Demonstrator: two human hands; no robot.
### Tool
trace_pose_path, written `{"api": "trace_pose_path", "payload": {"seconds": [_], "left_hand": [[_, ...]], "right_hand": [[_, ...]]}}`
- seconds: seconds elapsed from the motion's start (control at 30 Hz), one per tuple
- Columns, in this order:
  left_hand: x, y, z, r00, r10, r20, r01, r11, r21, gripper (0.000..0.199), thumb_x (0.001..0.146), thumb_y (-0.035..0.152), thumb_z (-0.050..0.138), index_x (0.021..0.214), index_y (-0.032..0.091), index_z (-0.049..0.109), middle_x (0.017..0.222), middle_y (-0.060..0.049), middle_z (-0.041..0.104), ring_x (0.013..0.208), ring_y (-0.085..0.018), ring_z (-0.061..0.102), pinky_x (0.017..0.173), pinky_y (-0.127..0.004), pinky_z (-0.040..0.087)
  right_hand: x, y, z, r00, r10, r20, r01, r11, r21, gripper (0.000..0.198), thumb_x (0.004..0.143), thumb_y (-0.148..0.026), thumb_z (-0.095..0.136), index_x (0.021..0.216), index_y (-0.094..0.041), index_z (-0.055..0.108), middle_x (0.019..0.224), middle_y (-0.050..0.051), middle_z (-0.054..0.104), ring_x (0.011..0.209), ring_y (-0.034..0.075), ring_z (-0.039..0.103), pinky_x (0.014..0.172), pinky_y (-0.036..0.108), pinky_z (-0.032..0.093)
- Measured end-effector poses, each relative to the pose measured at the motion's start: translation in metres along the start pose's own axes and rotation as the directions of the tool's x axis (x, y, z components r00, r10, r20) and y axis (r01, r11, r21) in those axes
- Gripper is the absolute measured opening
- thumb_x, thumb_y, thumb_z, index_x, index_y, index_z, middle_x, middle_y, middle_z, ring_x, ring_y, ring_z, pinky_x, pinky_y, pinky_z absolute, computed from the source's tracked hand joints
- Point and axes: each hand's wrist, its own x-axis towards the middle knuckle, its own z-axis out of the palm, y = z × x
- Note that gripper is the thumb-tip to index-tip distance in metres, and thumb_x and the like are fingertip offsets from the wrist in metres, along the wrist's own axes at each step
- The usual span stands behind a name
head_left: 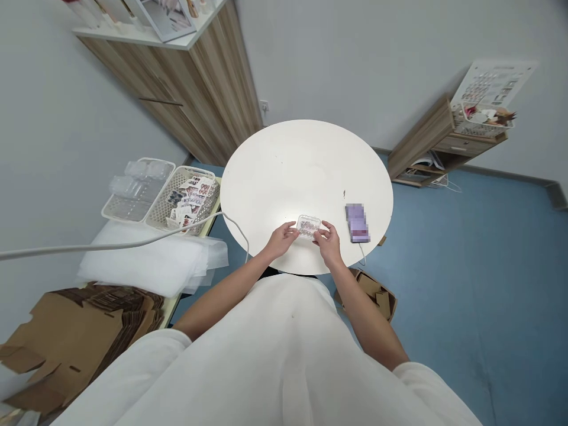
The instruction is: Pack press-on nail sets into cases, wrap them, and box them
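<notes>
Between my two hands is a small clear plastic box (308,226) with rows of small pinkish pieces inside, too small to name surely. My left hand (282,239) grips its left edge, fingers closed against the side. On the other side my right hand (327,241) pinches the right edge, thumb at the lower corner. The box is over the near part of the round white table (302,160); whether it rests on the top I cannot tell. To the right lies a phone (357,223) with a cable, its screen blurred out.
On the left, white baskets (153,220) hold clear boxes and printed cards, beside white foam sheets (142,257) and flattened cardboard boxes (84,337). A white cable (110,244) crosses toward the table. An open carton (375,293) is on the floor. A wooden cabinet (213,83) stands behind.
</notes>
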Motion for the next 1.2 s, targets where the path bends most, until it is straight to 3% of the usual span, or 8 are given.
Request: {"api": "trace_pose_path", "payload": {"seconds": [0.13,0.33,0.5,0.67,0.83,0.97,1.2], "left_hand": [[-0.005,0.006,-0.011,0.989,0.148,-0.019,-0.144,0.979,0.142,0.067,0.060,0.031,0.076,0.123,0.028,0.051,0.115,-0.006,0.056,0.089,-0.017,0.057,0.082,-0.032,0.045],[-0.004,0.002,-0.031,0.975,0.222,0.031,-0.223,0.950,0.220,0.051,0.067,0.027,0.069,0.117,0.027,0.057,0.101,-0.005,0.055,0.077,-0.014,0.055,0.083,-0.033,0.047],[0.002,-0.005,-0.062,0.980,0.197,-0.027,-0.189,0.965,0.180,0.045,0.069,0.026,0.068,0.113,0.026,0.060,0.099,-0.005,0.055,0.077,-0.014,0.055,0.084,-0.034,0.046],[0.010,-0.010,-0.109,0.989,0.110,-0.096,-0.100,0.990,0.098,0.048,0.066,0.023,0.070,0.112,0.026,0.061,0.099,-0.005,0.055,0.080,-0.015,0.053,0.085,-0.034,0.045],[0.023,-0.020,-0.164,0.984,0.092,-0.151,-0.072,0.989,0.128,0.049,0.065,0.021,0.068,0.113,0.026,0.060,0.100,-0.005,0.053,0.078,-0.015,0.052,0.083,-0.032,0.044],[0.039,-0.030,-0.200,0.985,0.079,-0.154,-0.049,0.980,0.192,0.049,0.066,0.019,0.066,0.114,0.025,0.059,0.100,-0.005,0.053,0.080,-0.017,0.052,0.085,-0.033,0.042],[0.059,-0.047,-0.227,0.985,0.085,-0.151,-0.032,0.945,0.327,0.053,0.066,0.021,0.067,0.117,0.021,0.056,0.104,-0.008,0.051,0.100,-0.025,0.050,0.092,-0.035,0.037]], "right_hand": [[0.003,0.001,0.005,1.000,-0.009,0.029,0.009,1.000,-0.022,0.061,0.068,-0.036,0.061,0.124,-0.027,0.040,0.095,0.002,0.059,0.086,0.016,0.059,0.073,0.032,0.051],[0.006,0.007,0.027,0.994,-0.028,0.102,0.041,0.992,-0.120,0.056,0.072,-0.036,0.058,0.125,-0.028,0.041,0.119,0.007,0.051,0.084,0.016,0.060,0.076,0.034,0.050],[0.011,0.009,0.060,0.983,-0.075,0.169,0.116,0.962,-0.247,0.056,0.076,-0.037,0.056,0.128,-0.028,0.040,0.136,0.008,0.040,0.085,0.015,0.061,0.080,0.035,0.049],[0.023,0.012,0.105,0.963,-0.079,0.258,0.174,0.912,-0.373,0.061,0.074,-0.037,0.060,0.130,-0.029,0.039,0.137,0.009,0.039,0.085,0.018,0.062,0.080,0.037,0.049],[0.042,0.023,0.153,0.904,-0.100,0.415,0.294,0.851,-0.435,0.079,0.064,-0.034,0.071,0.134,-0.030,0.033,0.139,0.008,0.036,0.107,0.025,0.053,0.090,0.043,0.044],[0.059,0.039,0.191,0.887,-0.137,0.441,0.366,0.791,-0.491,0.071,0.067,-0.031,0.068,0.132,-0.029,0.037,0.140,0.007,0.037,0.121,0.027,0.042,0.100,0.048,0.034],[0.085,0.067,0.233,0.897,-0.132,0.421,0.403,0.634,-0.660,0.062,0.072,-0.019,0.060,0.130,-0.025,0.040,0.141,0.007,0.036,0.125,0.029,0.036,0.103,0.050,0.027]]}}
